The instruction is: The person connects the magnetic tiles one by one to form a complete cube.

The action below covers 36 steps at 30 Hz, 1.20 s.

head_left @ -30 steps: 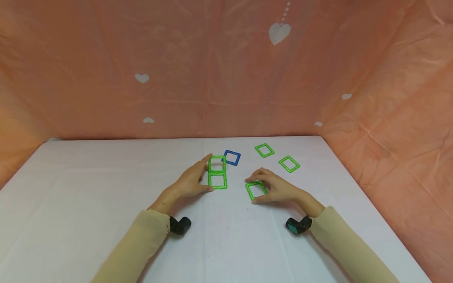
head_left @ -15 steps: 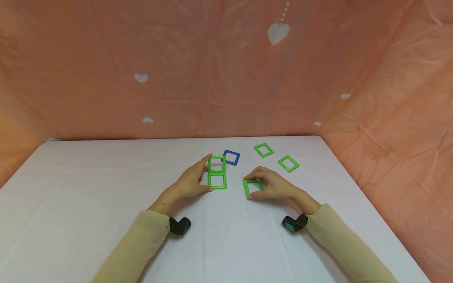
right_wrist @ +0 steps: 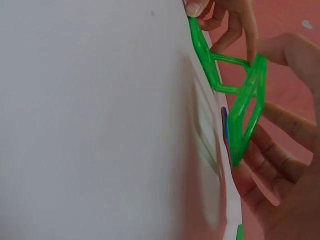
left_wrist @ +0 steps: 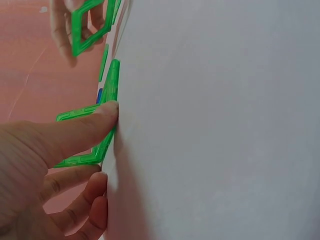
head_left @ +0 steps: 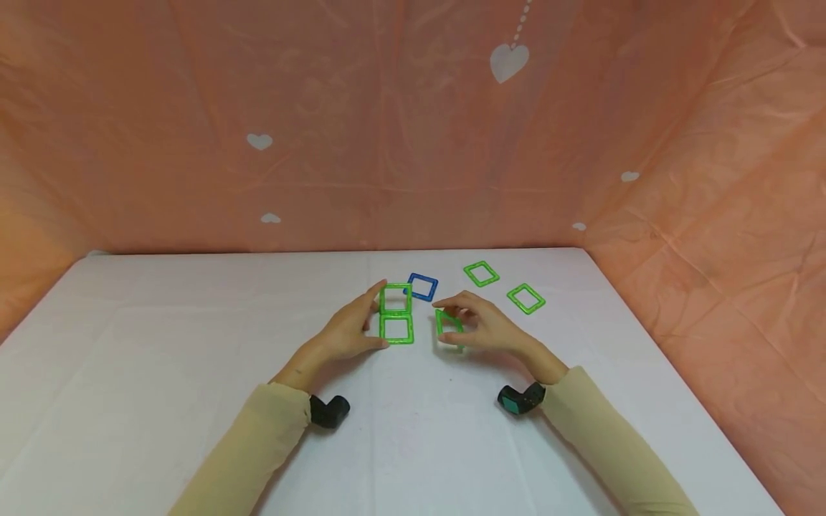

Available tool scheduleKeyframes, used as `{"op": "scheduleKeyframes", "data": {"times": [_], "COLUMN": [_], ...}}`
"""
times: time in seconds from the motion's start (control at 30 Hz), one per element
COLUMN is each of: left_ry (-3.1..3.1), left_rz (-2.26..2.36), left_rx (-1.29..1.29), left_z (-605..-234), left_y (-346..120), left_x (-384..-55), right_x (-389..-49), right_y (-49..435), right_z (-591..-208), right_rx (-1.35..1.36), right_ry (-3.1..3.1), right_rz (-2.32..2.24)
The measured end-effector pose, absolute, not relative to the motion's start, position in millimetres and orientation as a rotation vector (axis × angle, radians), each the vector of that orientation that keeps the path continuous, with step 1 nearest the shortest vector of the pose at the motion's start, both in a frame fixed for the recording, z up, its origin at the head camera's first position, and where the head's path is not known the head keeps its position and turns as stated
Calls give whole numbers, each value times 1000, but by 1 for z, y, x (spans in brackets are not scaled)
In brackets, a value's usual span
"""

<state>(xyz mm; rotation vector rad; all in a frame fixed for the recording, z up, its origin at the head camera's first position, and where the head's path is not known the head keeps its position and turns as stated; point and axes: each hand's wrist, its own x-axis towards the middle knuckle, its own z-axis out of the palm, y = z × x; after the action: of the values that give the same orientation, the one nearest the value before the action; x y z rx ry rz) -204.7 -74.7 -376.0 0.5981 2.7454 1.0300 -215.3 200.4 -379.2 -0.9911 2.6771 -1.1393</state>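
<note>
Two hands work: the left hand steadies two joined green squares, while the right hand pinches a tilted green square. Bring it in slowly, edge to edge.

Flat green square frame lies on the white table; a second green frame stands upright on its far edge, the two joined in an L. A third green square frame, translucent plastic and open-centred, is tilted up on edge just right of the flat frame, apart from it.
</note>
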Motion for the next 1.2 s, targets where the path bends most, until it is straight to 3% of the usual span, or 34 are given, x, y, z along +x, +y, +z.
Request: {"op": "scheduleKeyframes", "data": {"times": [0.37,1.2], "left_ry": [2743,2740], "left_rz": [1036,1081], "left_rx": [592,633], "left_z": [-377,-373], "left_y": [-74,-75], "left_x": [-205,-202], "right_x": [-200,-209], "right_y": [178,166], "right_z": [-347,-350], "right_rx": [-919,-879], "right_ry": [2632,2549], "right_rz": [-1311,-1463]}}
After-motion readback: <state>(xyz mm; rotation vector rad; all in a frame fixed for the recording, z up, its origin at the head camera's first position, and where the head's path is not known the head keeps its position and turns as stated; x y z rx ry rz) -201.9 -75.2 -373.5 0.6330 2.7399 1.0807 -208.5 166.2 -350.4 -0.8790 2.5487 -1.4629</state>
